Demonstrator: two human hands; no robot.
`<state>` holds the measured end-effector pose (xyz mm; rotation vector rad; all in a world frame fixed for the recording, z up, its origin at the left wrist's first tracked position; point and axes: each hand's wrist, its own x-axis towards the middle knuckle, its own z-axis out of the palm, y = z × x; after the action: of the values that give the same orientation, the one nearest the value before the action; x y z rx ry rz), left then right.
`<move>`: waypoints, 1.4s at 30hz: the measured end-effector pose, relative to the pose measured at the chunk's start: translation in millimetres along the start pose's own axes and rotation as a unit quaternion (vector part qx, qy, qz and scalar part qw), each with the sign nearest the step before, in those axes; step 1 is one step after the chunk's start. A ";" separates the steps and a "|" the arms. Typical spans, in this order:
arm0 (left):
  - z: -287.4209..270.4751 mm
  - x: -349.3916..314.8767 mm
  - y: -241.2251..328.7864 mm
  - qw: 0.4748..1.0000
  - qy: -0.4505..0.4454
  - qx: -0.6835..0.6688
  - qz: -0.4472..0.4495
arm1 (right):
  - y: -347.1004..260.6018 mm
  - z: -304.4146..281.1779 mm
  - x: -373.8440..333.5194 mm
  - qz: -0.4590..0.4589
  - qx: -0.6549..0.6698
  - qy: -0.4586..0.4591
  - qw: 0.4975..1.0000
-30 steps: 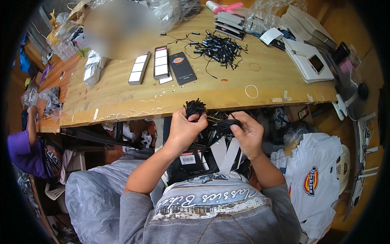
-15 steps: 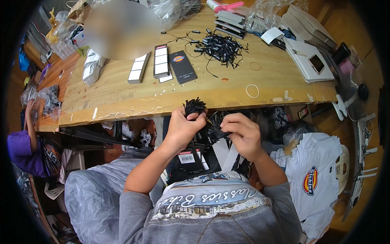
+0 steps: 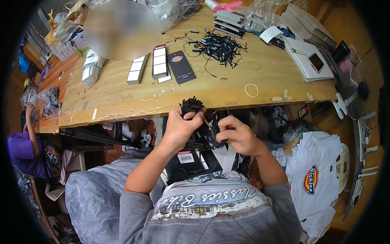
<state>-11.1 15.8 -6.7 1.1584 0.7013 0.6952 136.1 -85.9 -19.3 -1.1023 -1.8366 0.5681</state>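
Note:
My left hand [image 3: 182, 127] is closed round a bundle of black hang-tag strings [image 3: 191, 105], whose bunched ends stick up above the fist. To its right, my right hand [image 3: 237, 135] pinches the dark strands hanging below the bundle; its fingertips are partly hidden. A thin tan band [image 3: 208, 125] shows between the two hands, at the bundle. Below them, at my lap, lie black hang tags [image 3: 189, 162] with a white barcode label, beside white card strips [image 3: 224, 157].
On the wooden table [image 3: 134, 99] lie a tangled pile of black strings [image 3: 221, 48], a black hang tag [image 3: 182, 67], stacks of label cards [image 3: 160, 61] and a phone [image 3: 316, 63]. White shirts [image 3: 313, 179] are piled at right, a grey plastic bag [image 3: 97, 195] at left. Another person's purple sleeve [image 3: 22, 150] shows far left.
My right hand has shifted slightly left and down, its fingers curled closer to the strands. The left hand keeps its hold on the bundle, slightly further left.

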 end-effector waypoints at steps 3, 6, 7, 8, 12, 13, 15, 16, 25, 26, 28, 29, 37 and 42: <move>1.9 -0.7 1.8 1.000 -0.007 0.005 -0.027 | 6.8 -5.5 -1.2 -0.003 0.151 0.032 0.988; 7.6 -3.0 7.2 0.999 0.004 0.025 -0.034 | 17.1 -1.3 -4.1 0.015 0.319 0.073 0.945; 6.7 -2.5 5.4 0.999 0.000 0.031 -0.025 | 17.4 0.0 -3.6 0.020 0.351 0.076 0.933; 5.2 -1.3 2.2 0.999 -0.004 0.037 -0.017 | 18.0 0.9 -3.3 0.026 0.383 0.079 0.920; 4.5 -0.9 0.7 1.000 -0.002 0.014 -0.001 | 25.7 -1.5 -5.5 -0.046 0.272 0.030 0.961; 3.7 -0.4 -0.2 1.000 -0.006 0.005 0.003 | 26.8 -0.4 -6.0 -0.042 0.319 0.047 0.946; 1.7 0.9 -2.9 1.000 -0.015 -0.012 0.012 | 27.9 3.0 -6.6 -0.034 0.411 0.081 0.907; 2.0 0.8 -3.2 1.000 -0.016 -0.002 0.008 | 26.9 4.7 -7.3 0.006 0.457 0.127 0.880; 2.7 -2.4 -3.2 0.999 -0.027 0.034 0.019 | 12.0 -0.6 -1.7 0.027 0.140 0.117 0.983; 1.7 -2.8 -1.9 0.999 -0.027 0.038 0.017 | 6.9 -2.4 2.1 0.004 0.046 0.107 0.993; 1.3 -3.1 -1.7 0.998 -0.033 0.038 0.022 | 0.6 -1.6 6.0 -0.009 -0.027 0.154 0.988; 1.3 -3.4 -3.2 0.998 -0.037 0.035 0.027 | -1.7 -0.9 7.5 -0.015 -0.064 0.177 0.982; 1.7 -5.7 -2.4 0.996 -0.050 0.061 0.029 | -16.5 6.5 12.7 0.051 -0.310 0.217 0.924; -0.3 -3.6 -2.9 0.999 -0.033 0.034 0.024 | -11.1 0.0 10.2 0.060 -0.141 0.175 0.973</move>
<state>-13.2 12.4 -9.1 1.2586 0.6475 0.6735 129.0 -82.7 -6.4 -1.4115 -1.5773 0.1648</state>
